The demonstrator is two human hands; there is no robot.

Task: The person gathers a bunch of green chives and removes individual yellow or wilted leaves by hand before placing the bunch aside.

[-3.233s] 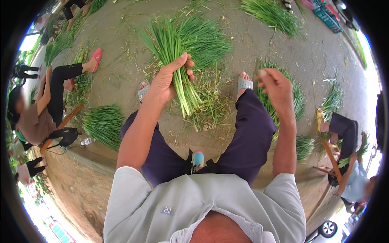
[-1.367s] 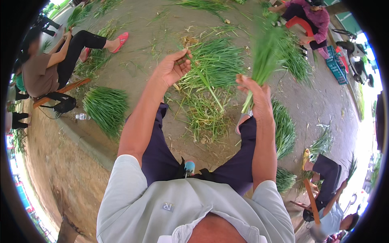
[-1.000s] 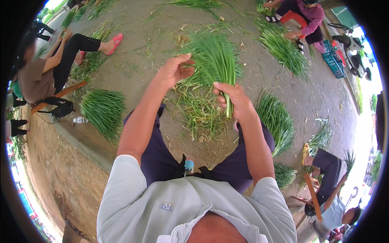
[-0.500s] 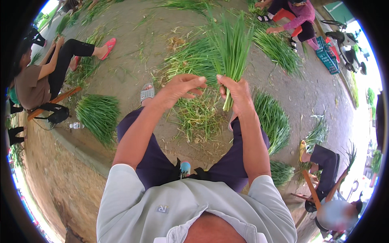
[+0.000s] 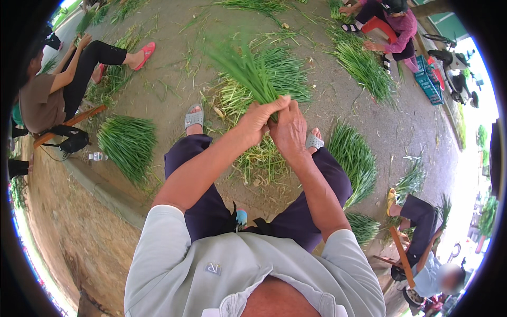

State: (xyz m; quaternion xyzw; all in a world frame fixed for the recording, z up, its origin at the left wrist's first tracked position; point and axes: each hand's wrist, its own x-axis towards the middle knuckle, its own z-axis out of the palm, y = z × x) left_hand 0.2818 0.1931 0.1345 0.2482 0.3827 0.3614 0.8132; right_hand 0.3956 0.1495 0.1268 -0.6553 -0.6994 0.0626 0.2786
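A bunch of long green chives (image 5: 253, 79) fans up and to the left from my two hands, its leaf tips blurred. My left hand (image 5: 255, 120) is closed round the lower stalks, thumb laid across toward the other hand. Pressed against it, my right hand (image 5: 291, 129) is closed at the stalk ends, which the fingers mostly hide. Beyond the hands, a loose pile of chives (image 5: 288, 74) lies on the ground. Between my feet is a heap of yellowish trimmed leaves and straw (image 5: 259, 164).
Chive heaps lie on the left (image 5: 127, 148) and right (image 5: 353, 164). A seated person (image 5: 45, 103) is at left, another (image 5: 396, 31) at far right beside a teal crate (image 5: 426, 82), a third (image 5: 422, 227) at lower right. A plastic bottle (image 5: 98, 156) lies near the curb.
My left hand has moved right and closed on the chives, which my right hand alone held before. The bunch has swung from upright to leaning left. My right hand has shifted slightly left.
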